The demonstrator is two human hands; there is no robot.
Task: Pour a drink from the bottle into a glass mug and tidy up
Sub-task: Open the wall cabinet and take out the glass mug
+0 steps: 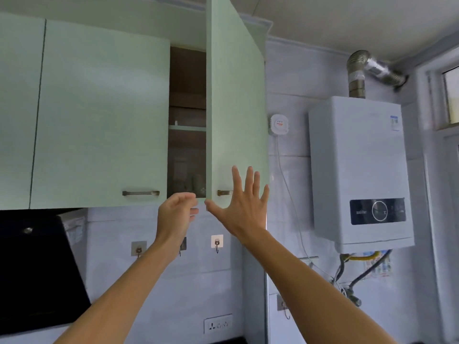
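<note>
below the half-open cupboard door (236, 108), left hand (177, 214) curls loosely, holding nothing; right hand (242, 202) spreads flat against it.

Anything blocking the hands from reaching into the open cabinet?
Nothing visible does. The cabinet door is swung open, right hand spread against it; left hand sits below the gap. Contents inside are too dim to identify.
</note>
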